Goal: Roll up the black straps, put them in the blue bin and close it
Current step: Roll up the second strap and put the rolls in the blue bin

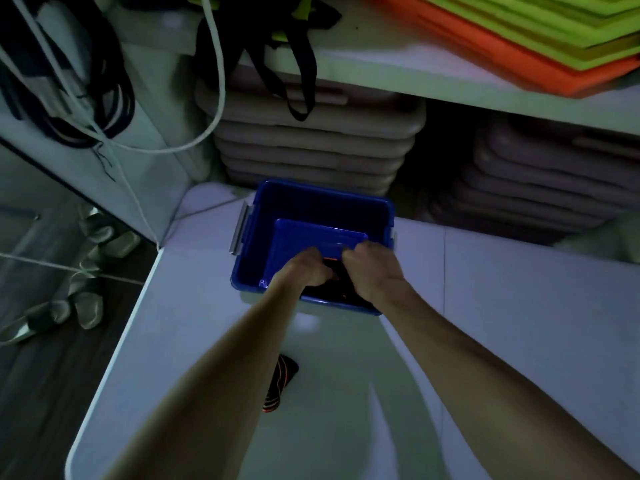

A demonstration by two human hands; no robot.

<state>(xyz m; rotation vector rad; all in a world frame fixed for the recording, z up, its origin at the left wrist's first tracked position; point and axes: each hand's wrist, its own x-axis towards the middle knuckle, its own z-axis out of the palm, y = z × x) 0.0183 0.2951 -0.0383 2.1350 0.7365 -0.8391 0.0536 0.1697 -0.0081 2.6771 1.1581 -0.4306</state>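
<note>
The blue bin [277,202] stands open on the white table [519,323], with grey latches on its left and right sides. Both hands reach into its near half. My left hand [304,268] and my right hand [374,268] are closed around a rolled black strap [341,282] with orange stitching, held just inside the bin's near wall. Another black strap roll with orange lines [280,381] lies on the table between my forearms. No lid is in view.
Stacked grey platforms [311,147] sit under a white shelf [415,74] behind the bin. Orange and green mats [540,32] lie on the shelf. Black straps [287,57] hang off its edge. A white cord [214,98] and dark bands [104,98] hang at the left.
</note>
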